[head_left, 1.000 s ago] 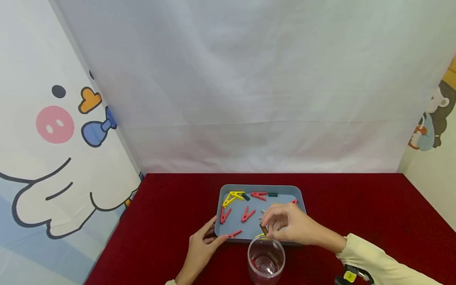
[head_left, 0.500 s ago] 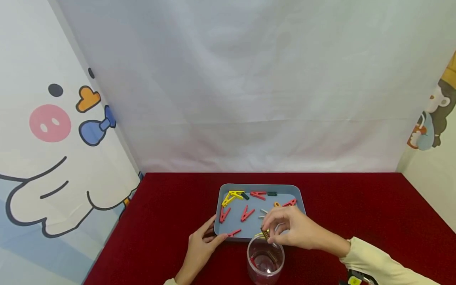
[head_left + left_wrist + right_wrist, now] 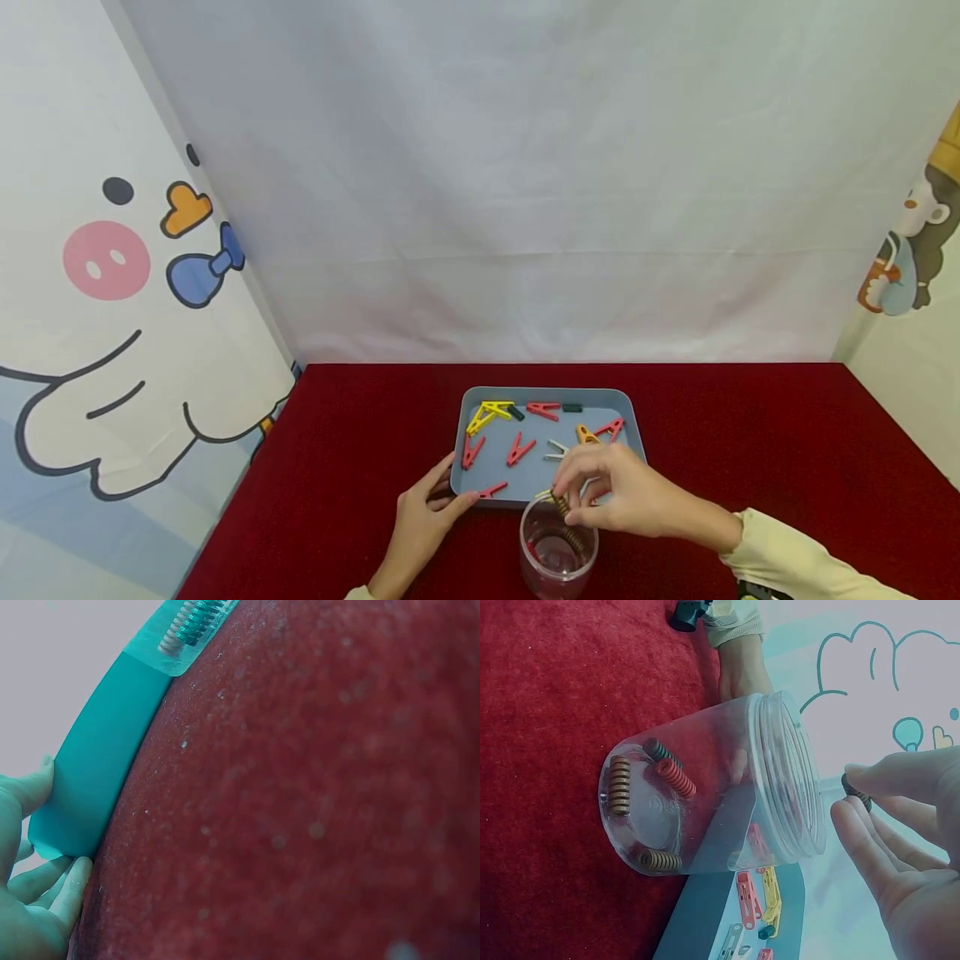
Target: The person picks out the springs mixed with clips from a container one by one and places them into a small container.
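Note:
My right hand pinches a small brown coil spring between thumb and fingertips, over the mouth of a clear plastic jar. In the right wrist view the held spring is just outside the jar's rim. Inside the jar lie two brown springs, a red spring and a dark green spring. My left hand holds the near left corner of a blue-grey tray, with the thumb and fingers on different sides of that corner in the left wrist view.
Within the tray are several red clips, yellow clips, a white clip, an orange clip and dark green springs. A dark red cloth covers the table. White curtains stand behind.
My right hand has lowered slightly toward me, bringing the brown spring from beside the jar's far rim to over its mouth. My left hand keeps its place on the tray.

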Available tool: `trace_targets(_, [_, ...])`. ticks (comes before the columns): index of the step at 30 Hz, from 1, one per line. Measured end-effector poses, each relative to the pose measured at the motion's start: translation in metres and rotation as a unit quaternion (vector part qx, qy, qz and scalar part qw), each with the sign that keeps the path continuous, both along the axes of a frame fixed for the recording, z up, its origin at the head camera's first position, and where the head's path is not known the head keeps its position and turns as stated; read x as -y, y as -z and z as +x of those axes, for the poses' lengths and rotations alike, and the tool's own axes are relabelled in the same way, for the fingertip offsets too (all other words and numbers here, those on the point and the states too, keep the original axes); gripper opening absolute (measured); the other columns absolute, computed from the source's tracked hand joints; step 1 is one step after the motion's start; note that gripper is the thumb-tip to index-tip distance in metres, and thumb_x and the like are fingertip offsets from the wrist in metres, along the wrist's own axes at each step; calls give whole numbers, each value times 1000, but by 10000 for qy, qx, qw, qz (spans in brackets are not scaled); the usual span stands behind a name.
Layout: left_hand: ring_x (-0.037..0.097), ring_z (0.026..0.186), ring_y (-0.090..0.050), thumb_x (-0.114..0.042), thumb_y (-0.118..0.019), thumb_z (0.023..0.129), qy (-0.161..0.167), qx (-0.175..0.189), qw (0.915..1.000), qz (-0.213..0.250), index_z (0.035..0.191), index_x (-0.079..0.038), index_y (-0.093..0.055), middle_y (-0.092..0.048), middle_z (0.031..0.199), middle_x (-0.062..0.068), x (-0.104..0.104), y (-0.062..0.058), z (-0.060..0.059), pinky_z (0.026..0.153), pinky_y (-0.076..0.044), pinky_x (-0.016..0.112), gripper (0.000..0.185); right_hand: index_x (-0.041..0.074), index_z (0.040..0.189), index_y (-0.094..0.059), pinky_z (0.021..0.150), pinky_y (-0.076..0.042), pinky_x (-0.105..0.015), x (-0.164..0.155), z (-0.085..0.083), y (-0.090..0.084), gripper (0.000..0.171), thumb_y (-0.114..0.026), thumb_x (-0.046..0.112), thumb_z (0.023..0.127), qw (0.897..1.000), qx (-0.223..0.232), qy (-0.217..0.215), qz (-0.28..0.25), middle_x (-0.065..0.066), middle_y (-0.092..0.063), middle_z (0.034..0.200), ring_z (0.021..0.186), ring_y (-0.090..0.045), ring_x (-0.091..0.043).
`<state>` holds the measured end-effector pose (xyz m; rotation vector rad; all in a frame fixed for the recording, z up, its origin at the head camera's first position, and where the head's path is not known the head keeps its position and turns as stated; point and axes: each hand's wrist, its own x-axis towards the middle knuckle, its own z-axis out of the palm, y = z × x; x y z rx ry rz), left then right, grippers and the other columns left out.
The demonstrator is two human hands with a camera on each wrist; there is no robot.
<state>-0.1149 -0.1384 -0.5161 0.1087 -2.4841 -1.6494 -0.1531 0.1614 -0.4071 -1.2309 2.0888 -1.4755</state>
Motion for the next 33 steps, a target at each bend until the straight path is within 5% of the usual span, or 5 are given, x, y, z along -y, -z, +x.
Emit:
trace_targets(15, [32,117,-66,-32,-83,88,-58,80,9999,-38,147,-11,-59,-61,143,21,-1,-2,2,85,-61,33,67,0,98,-73,67,-62,-30,0,2,10,16,-82,0,84,9991,-55,-317,-281,-15,-64,102,75,-65,-17])
trace_targets(22, [32,117,-66,-33,-83,88,-29,54,10000,-15,147,-11,-58,-61,143,20,-1,-3,2,85,-61,33,67,2,98,-75,66,-61,-29,1,5,9,14,-81,-1,85,9991,-99,-303,-287,-15,-65,98,77,-63,-4])
trace_targets(33, [30,118,-66,-32,-83,89,44,27,9999,87,148,-11,-57,-61,143,19,1,-2,3,85,-61,32,68,8,98,-74,67,-61,-29,3,6,3,12,-80,5,88,9994,-316,-84,-150,-17,-68,98,78,-63,-3])
